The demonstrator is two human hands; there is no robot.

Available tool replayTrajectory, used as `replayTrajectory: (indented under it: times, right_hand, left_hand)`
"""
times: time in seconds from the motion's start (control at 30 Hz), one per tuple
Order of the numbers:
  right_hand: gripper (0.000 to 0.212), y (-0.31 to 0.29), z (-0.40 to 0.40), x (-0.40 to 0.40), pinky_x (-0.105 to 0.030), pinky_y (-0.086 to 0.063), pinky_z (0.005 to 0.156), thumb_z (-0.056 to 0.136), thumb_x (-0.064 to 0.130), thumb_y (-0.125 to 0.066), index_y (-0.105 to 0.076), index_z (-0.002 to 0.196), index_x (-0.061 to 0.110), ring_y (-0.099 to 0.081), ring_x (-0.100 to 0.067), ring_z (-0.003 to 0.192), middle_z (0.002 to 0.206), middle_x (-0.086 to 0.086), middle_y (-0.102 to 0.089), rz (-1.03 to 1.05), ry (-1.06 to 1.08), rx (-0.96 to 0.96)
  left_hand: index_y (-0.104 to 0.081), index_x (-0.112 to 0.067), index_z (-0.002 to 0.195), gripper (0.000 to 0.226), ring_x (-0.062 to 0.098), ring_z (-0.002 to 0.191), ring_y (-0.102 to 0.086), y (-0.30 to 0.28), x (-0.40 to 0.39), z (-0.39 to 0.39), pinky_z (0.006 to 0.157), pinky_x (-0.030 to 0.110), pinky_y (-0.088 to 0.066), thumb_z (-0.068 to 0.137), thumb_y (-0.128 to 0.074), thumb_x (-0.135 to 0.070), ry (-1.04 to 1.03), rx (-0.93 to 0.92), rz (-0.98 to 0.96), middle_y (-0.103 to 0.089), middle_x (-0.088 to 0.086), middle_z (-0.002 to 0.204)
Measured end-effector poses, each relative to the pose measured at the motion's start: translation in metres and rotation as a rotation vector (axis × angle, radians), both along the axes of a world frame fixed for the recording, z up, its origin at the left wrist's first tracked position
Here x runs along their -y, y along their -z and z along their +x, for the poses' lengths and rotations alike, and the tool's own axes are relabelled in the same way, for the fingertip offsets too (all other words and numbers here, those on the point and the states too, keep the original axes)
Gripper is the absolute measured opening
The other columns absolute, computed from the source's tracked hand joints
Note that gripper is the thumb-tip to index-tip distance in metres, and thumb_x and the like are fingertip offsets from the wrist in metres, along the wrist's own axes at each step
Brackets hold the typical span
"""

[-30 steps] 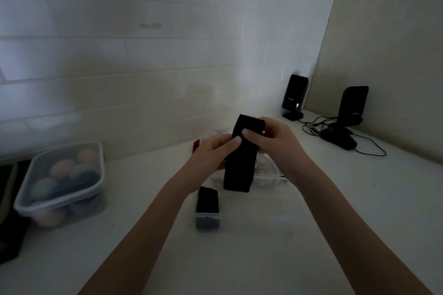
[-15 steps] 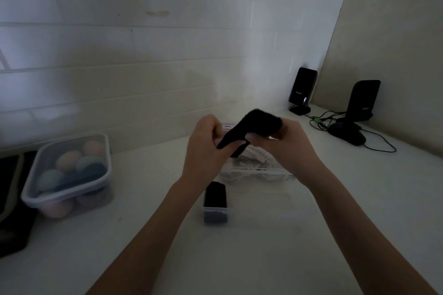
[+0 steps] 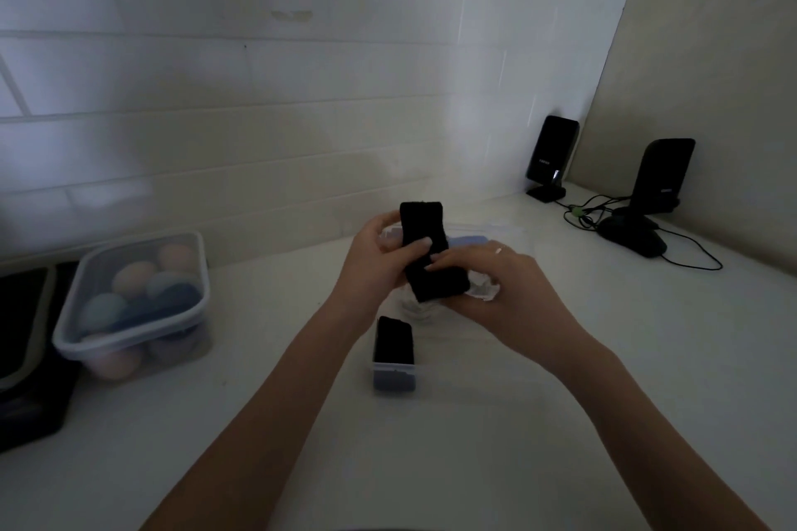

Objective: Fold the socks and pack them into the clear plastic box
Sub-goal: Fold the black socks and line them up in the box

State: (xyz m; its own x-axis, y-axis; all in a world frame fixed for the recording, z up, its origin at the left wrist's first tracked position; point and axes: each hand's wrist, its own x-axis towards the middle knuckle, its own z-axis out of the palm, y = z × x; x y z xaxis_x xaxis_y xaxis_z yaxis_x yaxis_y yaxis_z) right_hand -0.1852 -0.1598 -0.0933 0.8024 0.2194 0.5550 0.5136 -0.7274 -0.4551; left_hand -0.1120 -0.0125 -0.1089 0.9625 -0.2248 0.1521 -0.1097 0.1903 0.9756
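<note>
Two hands, the left hand (image 3: 374,267) and right hand (image 3: 502,293), grip a black sock (image 3: 425,254) above the tabletop (image 3: 604,379). A clear plastic box (image 3: 394,366) with dark socks sits just below; a lidded tub (image 3: 133,302) of colored balls stands well apart at left, two black speakers (image 3: 552,155) at right.

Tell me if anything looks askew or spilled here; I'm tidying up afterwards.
Nothing stands out. Both hands, left hand and right hand, hold the black sock above the counter. The lidded tub and speakers stand upright; nothing looks spilled.
</note>
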Motion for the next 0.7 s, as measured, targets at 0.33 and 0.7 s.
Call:
replayTrajectory:
  times: [0.33, 0.7]
  right_hand:
    - [0.023, -0.009, 0.019, -0.004, -0.011, -0.031, 0.045, 0.083, 0.030, -0.066, -0.065, 0.075, 0.009, -0.046, 0.000, 0.042, 0.041, 0.011, -0.051, 0.349, 0.232, -0.133]
    - [0.019, 0.000, 0.021, -0.012, -0.033, -0.050, 0.062, 0.084, 0.026, -0.065, -0.053, 0.077, 0.013, -0.064, -0.017, 0.075, 0.077, -0.004, -0.064, 0.501, 0.277, -0.076]
  left_hand:
    - [-0.064, -0.007, 0.108, 0.036, 0.008, 0.070, -0.071, -0.002, 0.002, -0.013, 0.062, 0.018, -0.055, 0.080, -0.057, 0.015, 0.145, 0.167, 0.071, -0.074, -0.001, 0.078]
    - [-0.064, -0.004, 0.112, 0.038, 0.013, 0.079, -0.071, -0.002, -0.003, -0.014, 0.069, 0.021, -0.057, 0.080, -0.056, 0.014, 0.193, 0.167, 0.141, -0.073, 0.011, 0.091]
